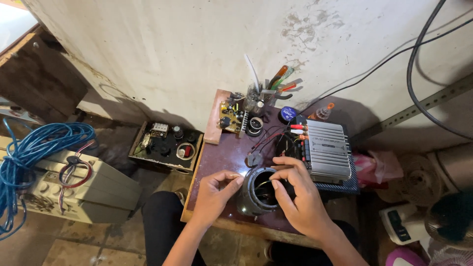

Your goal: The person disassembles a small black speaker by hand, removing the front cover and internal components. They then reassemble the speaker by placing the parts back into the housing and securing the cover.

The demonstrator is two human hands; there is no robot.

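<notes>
Right hand [300,197] is nearest the lens, curled over the dark round housing [258,192], thumb and forefinger pinched at its open mouth on something thin, possibly a wire; too small to tell for sure. Left hand [214,192] is on the housing's left rim, fingers half curled, thumb and forefinger tips pressed to the edge, apparently bracing it so it doesn't roll. The housing sits on the small brown table [217,162], near the front edge, between both hands, mouth tilted up toward the camera.

Just behind the housing: silver amplifier box [327,148] with red and white plugs in its left face, leads [268,138] running down toward the housing. Further behind it, at the wall: bare circuit board [230,116] and a clear cup of tools [261,96]. Left of the housing, on the floor: open tray of parts [165,145], grey casing [84,189], blue cable coil [34,148].
</notes>
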